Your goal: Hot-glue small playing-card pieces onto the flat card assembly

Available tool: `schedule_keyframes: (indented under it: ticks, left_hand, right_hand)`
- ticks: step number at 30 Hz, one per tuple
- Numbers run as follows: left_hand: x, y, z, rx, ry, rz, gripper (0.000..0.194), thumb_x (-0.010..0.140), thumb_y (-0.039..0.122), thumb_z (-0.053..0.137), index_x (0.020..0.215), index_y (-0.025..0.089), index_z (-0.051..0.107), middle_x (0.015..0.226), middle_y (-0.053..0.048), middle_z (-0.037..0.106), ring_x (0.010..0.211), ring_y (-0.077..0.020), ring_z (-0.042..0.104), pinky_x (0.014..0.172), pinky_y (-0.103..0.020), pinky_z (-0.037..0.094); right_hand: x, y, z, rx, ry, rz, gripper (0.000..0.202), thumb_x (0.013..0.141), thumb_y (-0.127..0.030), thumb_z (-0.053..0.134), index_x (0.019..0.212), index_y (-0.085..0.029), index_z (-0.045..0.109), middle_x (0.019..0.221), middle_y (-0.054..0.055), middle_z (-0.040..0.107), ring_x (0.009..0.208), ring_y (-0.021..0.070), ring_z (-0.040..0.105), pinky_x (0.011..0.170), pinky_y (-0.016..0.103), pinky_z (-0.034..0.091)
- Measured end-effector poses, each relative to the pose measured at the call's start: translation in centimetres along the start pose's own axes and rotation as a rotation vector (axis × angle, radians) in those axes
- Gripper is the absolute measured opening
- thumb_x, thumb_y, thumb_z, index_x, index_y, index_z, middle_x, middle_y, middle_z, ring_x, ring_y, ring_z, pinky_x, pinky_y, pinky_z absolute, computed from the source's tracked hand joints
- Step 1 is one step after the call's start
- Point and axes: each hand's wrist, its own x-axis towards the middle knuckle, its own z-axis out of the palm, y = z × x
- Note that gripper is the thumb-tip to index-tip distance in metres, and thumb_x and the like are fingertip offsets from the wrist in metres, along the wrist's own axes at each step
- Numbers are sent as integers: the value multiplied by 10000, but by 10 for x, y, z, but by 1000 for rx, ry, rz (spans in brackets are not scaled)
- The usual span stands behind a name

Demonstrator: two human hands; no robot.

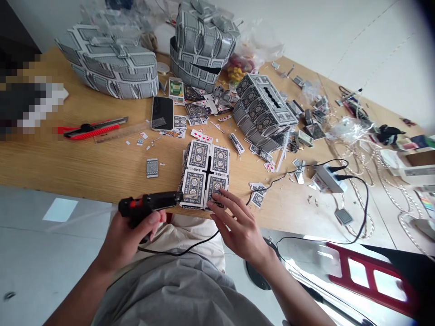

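At the near bench (84, 167) edge, right hand (238, 226) fingers (222, 199), spread open, are pressing a small block of patterned grey playing cards (205, 174); left hand (131, 237) is gripping a black glue gun (149, 206), nozzle touching it. Four top cards look joined; loose cards (199, 120) are lying beyond, apparently unused.
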Motion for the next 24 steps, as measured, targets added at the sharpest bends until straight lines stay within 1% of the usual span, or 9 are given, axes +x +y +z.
schedule_keyframes:
  ticks: [2,4,6,9,13,16,18,21,24]
  left_hand:
    - [8,-4,-5,-133,-4,5,380,948,569,714,924,190,730,764,-49,673,544,-147,542,516,-302,440]
    - [19,-4,-10,-198,-1,12,392,921,577,745,933,185,733,796,-57,684,534,-142,546,494,-299,429]
    - [32,-2,-15,-209,-4,34,374,902,556,775,912,185,734,811,-57,692,535,-144,559,487,-295,433]
    - [52,2,-21,-196,-48,51,357,889,524,800,900,172,740,816,-66,700,568,-155,592,501,-285,457]
    - [71,3,-25,-247,-91,48,422,874,565,793,856,148,735,758,-76,689,547,-150,570,484,-270,446]
    - [75,-2,-27,-275,-81,67,415,889,567,773,843,157,742,741,-74,682,545,-150,561,487,-269,444]
    - [73,-6,-27,-218,-65,74,370,905,533,772,883,164,756,786,-82,699,595,-167,590,524,-280,473]
    - [68,-11,-28,-94,-72,61,343,921,508,772,929,165,767,863,-98,724,673,-187,623,592,-297,513]
    - [68,-12,-29,-63,-97,52,366,938,532,749,917,167,769,871,-96,730,667,-176,616,617,-297,515]
  right_hand:
    - [-3,2,3,-11,8,-13,543,992,-51,663,1497,-245,617,1433,143,696,1476,342,556,1121,574,605]
    - [-5,5,6,-12,24,-20,564,984,-21,654,1498,-251,619,1432,139,695,1477,340,553,1120,566,605]
    - [-6,6,9,-7,41,-21,591,977,2,648,1507,-256,613,1435,137,690,1478,340,548,1119,565,603]
    - [-8,6,13,-2,71,-17,641,972,23,633,1538,-273,592,1427,139,680,1439,334,572,1100,558,612]
    - [-10,3,17,-14,128,6,667,959,41,620,1535,-295,610,1339,138,683,1329,319,628,1052,532,634]
    - [-12,2,21,0,176,13,674,963,36,615,1536,-319,611,1245,118,690,1256,300,654,1064,541,627]
    - [-13,2,24,21,208,11,677,968,33,615,1544,-321,601,1204,108,687,1217,287,662,1090,556,612]
    - [-13,1,26,32,239,12,656,955,46,623,1518,-291,625,1172,109,674,1202,285,648,1094,562,603]
    - [-11,-2,24,21,234,29,597,935,47,662,1448,-256,676,1147,114,657,1184,291,627,1055,545,607]
